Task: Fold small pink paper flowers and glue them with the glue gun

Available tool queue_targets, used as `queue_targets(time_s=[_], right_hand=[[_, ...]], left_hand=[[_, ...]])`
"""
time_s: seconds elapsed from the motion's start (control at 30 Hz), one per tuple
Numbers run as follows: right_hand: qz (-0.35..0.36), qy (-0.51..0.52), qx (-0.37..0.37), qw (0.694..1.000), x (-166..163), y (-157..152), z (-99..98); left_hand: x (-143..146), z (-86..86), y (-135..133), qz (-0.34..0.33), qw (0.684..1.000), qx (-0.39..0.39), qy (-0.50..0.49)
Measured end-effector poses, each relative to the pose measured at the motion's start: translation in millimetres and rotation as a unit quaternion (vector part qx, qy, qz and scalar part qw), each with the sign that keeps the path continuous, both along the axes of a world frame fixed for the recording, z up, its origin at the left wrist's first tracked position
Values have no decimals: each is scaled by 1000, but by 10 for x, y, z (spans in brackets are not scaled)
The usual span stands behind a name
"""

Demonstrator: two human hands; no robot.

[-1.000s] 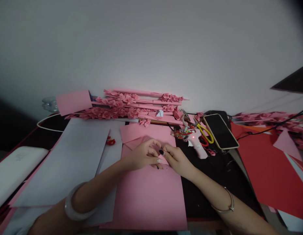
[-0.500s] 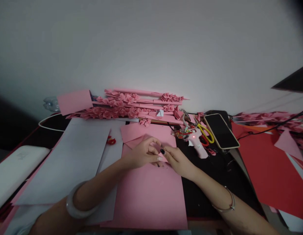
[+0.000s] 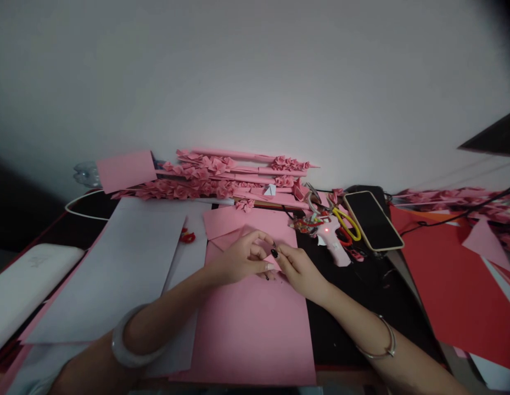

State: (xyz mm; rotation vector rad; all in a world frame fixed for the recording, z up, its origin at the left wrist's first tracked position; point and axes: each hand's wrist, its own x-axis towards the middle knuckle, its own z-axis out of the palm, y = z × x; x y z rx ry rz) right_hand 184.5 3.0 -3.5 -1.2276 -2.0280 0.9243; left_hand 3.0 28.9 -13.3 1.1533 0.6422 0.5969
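Both hands meet over a large pink paper sheet (image 3: 255, 334). Between them is a small piece of pink paper (image 3: 273, 263), partly hidden by the fingers. My left hand (image 3: 240, 258) pinches its left side, thumb in front and fingers curled behind. My right hand (image 3: 301, 274) grips its right side, the dark-nailed thumb pressed on top. Just behind the hands lie more pink paper pieces (image 3: 222, 222) and a small folded pink paper flower (image 3: 245, 205).
A pink glue gun (image 3: 335, 247) with a red light, yellow-handled scissors (image 3: 348, 222) and a phone (image 3: 373, 220) lie right. White sheets (image 3: 110, 269) and a white box-like object (image 3: 34, 282) are left. Pink paper flower stems (image 3: 205, 170) line the wall; red paper (image 3: 452, 280) lies far right.
Hardly anything differs. My fingers have shifted very slightly on the small pink paper; everything around them stays in place.
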Motion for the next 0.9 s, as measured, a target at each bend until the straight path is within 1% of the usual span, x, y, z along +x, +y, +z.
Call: queue_targets(time_s=[0.1, 0.2, 0.33, 0.43, 0.53, 0.63, 0.67, 0.73, 0.83, 0.9], right_hand=[[-17, 15, -22, 999, 10, 5, -23], [-34, 46, -63, 996, 26, 10, -47], [-43, 106, -128, 985, 32, 12, -52], [-43, 134, -156, 978, 31, 13, -35], [-32, 138, -165, 976, 41, 19, -11], [-25, 120, -147, 981, 58, 30, -1], [-24, 118, -140, 983, 61, 33, -4], [-27, 127, -132, 983, 62, 37, -17], [-39, 160, -149, 975, 52, 36, -41], [-44, 174, -158, 971, 44, 34, -54]], left_hand=[[-2, -11, 14, 6, 1000, 7, -8], [1, 0, 35, 34, 999, 17, -10], [7, 56, 47, 80, 997, 19, -1], [4, 79, 34, 92, 995, 31, 8], [-8, 66, 16, 65, 996, 54, 10], [-15, 49, 14, 42, 997, 66, 3], [-15, 49, 20, 48, 996, 68, 5], [-13, 61, 39, 82, 994, 71, 19], [-6, 96, 63, 141, 987, 71, 35], [-1, 121, 64, 156, 985, 69, 37]])
